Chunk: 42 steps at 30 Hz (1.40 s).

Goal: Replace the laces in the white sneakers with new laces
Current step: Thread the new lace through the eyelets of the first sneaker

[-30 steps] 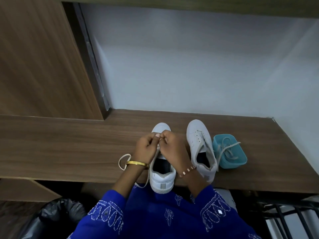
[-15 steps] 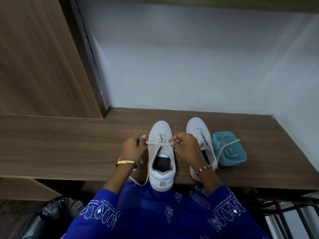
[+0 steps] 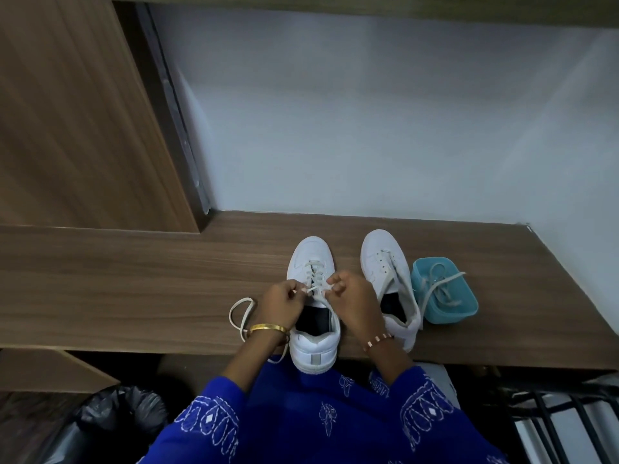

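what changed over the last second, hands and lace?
Both hands went from bunched together over the left sneaker to spread apart, drawing the lace out sideways, then came back in. Now the left hand and right hand each pinch a lace end at mid-eyelets. The slack loop lies left of the wrist again. Right sneaker and blue tub stayed put.
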### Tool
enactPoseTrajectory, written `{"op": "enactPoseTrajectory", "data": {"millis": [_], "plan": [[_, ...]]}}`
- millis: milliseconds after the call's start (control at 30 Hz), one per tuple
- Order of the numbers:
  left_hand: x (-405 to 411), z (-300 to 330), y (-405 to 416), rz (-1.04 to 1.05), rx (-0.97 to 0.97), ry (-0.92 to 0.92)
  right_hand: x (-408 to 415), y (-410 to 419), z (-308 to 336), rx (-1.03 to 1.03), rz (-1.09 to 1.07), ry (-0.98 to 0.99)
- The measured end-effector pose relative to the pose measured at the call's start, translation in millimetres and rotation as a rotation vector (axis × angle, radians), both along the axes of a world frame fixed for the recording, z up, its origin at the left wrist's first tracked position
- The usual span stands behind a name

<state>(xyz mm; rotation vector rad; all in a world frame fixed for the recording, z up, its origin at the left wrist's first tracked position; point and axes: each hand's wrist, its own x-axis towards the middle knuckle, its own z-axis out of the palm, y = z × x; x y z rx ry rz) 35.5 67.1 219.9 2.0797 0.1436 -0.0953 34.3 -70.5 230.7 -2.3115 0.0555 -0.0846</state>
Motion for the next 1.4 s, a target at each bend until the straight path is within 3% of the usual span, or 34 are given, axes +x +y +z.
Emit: {"op": "enactPoseTrajectory", "data": {"millis": [100, 300, 567, 700, 867, 1067, 1167, 1400], "plan": [[-4, -6, 0, 0.028, 0.031, 0.027, -7, 1, -18, -0.109, 0.092, 0.085], [-9, -10, -7, -0.020, 0.163, 0.014, -7, 0, -24, -0.150, 0.077, 0.023], [-8, -10, -23, -0.065, 0.654, -0.132, -8, -5, -29, -0.102, 0.058, 0.021], [-1, -11, -32, -0.011, 0.615, -0.072, -9, -5, -29, -0.075, 0.048, 0.028], [1, -7, -35, 0.142, 0.304, 0.034, -11, -6, -31, -0.064, 0.054, 0.045], [5, -1, -35, 0.087, -0.022, 0.255, -12, -6, -32, -0.013, 0.019, 0.028], [5, -3, -35, 0.082, 0.039, 0.201, -13, -6, -34, -0.005, 0.027, 0.035], [-2, -4, -41, 0.030, 0.524, -0.077, -13, -7, -33, -0.021, 0.045, 0.039]]}}
